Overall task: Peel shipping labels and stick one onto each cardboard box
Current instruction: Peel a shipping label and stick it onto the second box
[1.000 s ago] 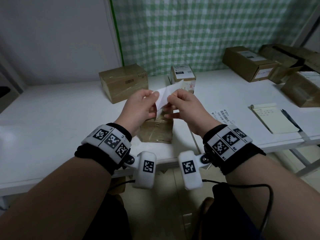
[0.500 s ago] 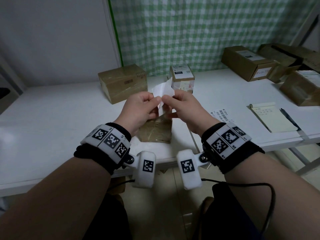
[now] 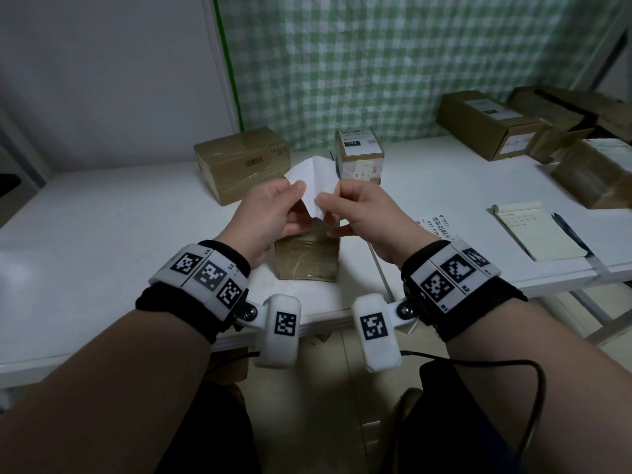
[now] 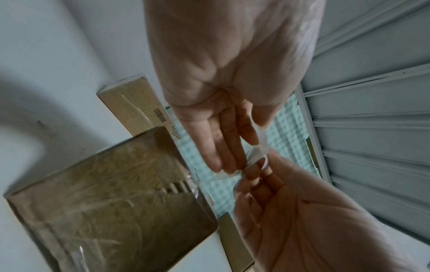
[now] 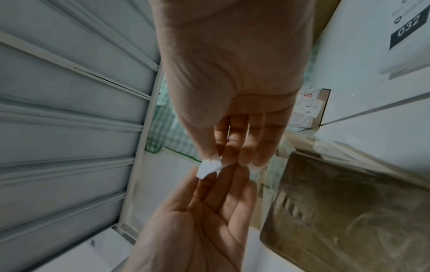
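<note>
Both hands hold a white shipping label up over the table, blank side toward me. My left hand pinches its left edge between thumb and fingers, and my right hand pinches the edge right beside it. The right wrist view shows only a small white corner of the label between the fingertips of both hands. A tape-wrapped cardboard box sits on the table directly under the hands, untouched. Behind stand a plain brown box and a small box bearing a label.
Another printed label lies on the white table right of my right wrist. A notepad and a pen lie further right. Several brown boxes crowd the far right corner. A green checked curtain hangs behind.
The label stuck out long toward the upper right; now it is drawn shorter and wider between the two hands. Both hands stayed over the taped box, shifting only slightly.
</note>
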Demonstrator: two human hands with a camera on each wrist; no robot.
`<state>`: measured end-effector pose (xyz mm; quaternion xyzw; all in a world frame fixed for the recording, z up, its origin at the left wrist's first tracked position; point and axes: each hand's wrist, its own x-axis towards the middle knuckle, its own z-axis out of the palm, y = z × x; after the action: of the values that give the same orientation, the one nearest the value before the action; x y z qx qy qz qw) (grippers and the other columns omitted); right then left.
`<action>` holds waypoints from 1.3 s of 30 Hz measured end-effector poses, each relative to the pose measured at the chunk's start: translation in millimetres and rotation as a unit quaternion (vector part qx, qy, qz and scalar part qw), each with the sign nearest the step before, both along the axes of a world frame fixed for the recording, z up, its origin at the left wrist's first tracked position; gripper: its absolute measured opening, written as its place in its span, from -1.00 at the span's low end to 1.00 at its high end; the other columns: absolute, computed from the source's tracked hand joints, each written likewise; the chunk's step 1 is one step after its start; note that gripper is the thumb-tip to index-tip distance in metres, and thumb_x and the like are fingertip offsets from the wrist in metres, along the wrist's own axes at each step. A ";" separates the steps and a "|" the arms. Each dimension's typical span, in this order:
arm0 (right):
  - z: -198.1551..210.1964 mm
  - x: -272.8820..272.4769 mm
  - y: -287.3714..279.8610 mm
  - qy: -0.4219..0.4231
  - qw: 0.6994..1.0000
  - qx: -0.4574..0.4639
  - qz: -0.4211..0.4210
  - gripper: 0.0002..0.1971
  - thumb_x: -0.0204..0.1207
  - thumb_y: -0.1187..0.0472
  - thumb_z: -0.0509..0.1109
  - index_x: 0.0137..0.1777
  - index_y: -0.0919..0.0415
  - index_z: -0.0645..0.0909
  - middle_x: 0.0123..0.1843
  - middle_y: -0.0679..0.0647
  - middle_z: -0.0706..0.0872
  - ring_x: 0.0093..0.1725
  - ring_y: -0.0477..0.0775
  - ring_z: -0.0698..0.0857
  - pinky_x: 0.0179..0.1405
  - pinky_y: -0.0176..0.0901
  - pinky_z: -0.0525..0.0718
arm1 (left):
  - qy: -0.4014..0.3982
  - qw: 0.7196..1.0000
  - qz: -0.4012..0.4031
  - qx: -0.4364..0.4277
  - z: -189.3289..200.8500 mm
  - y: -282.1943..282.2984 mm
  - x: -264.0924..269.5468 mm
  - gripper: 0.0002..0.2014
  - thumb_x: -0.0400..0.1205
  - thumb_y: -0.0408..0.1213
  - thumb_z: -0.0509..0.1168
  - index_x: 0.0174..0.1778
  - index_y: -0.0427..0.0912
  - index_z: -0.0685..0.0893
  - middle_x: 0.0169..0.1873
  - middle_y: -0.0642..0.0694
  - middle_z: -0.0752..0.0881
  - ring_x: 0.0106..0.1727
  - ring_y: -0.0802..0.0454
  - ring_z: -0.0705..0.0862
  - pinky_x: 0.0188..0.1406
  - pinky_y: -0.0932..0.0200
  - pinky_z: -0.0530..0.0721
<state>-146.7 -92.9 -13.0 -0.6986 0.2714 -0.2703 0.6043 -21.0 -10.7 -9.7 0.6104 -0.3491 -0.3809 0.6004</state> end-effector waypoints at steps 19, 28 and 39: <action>-0.2 -11.0 -22.1 0.034 0.994 -0.046 -0.095 -0.76 0.56 0.24 0.36 -0.35 0.14 0.47 -0.34 0.00 0.55 -0.34 -0.04 0.55 -0.26 -0.12 0.69 | -0.066 0.996 -0.057 0.021 20.5 14.9 14.3 -0.93 0.56 -0.43 0.36 -0.24 -0.28 0.62 -0.25 -0.08 0.67 -0.27 0.16 0.69 -0.24 0.24 0.79; 18.2 -6.5 -13.7 -0.015 0.994 0.023 -0.106 -0.73 0.54 0.04 0.40 -0.31 0.17 0.57 -0.48 -0.03 0.64 -0.45 -0.04 0.61 -0.36 -0.20 0.65 | -0.327 0.942 0.060 -0.051 18.5 7.9 14.4 -0.79 0.42 -0.45 0.47 -0.41 -0.07 0.65 -0.37 0.04 0.70 -0.32 0.19 0.65 -0.28 0.36 0.62; 12.0 1.6 -10.6 0.005 0.994 0.035 -0.103 -0.83 0.37 0.43 0.51 -0.31 0.25 0.59 -0.41 0.13 0.62 -0.52 -0.06 0.57 -0.53 -0.33 0.61 | -0.569 0.818 0.033 -0.075 -1.2 5.5 18.9 -0.89 0.42 -0.48 0.42 -0.23 -0.20 0.77 -0.04 -0.09 0.72 0.00 -0.06 0.67 -0.08 0.02 0.69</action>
<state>-145.1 -103.5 -1.0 -0.6464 0.3550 -0.3178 0.5959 -2.1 -5.2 -10.9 0.6825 -0.6360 0.0819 0.3507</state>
